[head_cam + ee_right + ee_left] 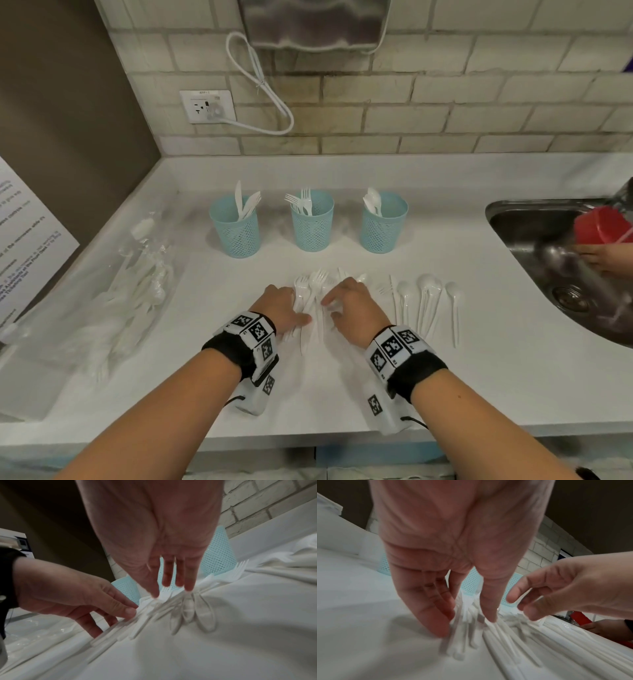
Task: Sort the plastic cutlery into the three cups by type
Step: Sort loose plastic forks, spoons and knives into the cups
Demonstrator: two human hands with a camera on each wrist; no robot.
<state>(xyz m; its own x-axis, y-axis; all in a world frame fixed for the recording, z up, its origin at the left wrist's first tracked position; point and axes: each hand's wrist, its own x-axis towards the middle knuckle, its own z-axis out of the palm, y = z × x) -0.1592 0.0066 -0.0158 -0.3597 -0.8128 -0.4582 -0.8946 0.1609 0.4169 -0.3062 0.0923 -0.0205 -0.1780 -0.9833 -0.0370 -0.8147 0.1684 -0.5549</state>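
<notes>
A white countertop (342, 383) runs below a wall of pale brick tile (411, 102), with a steel sink (534, 246) set into its right end, where another person's hand holds a red cup (603, 230). At the left edge lies a clear plastic bag (113, 301) of more white cutlery, and beside it a printed sheet (30, 240) whose lines are too skewed to read. A wall socket (207, 106) carries a small label, blurred beyond reading.

Three light-blue mesh cups stand in a row toward the back: the left cup (235, 228) holds knives, the middle cup (312, 222) forks, the right cup (383, 224) spoons, all upright and white.

In front of the cups lies the loose pile of cutlery (317, 294), glossy white plastic, fork tines fanned toward the cups and handles pointing toward the person. To its right a few spoons (428, 301) lie side by side, bowls away from the person.

The left hand (286, 306) rests on the pile's left side, fingers long and nearly straight, tips pressing several handles against the counter. The right hand (352, 308) hovers over the pile's right side with fingers spread and only slightly bent; its tips seem to touch the fork necks, though motion blur makes the contact uncertain. Neither hand has anything lifted.
</notes>
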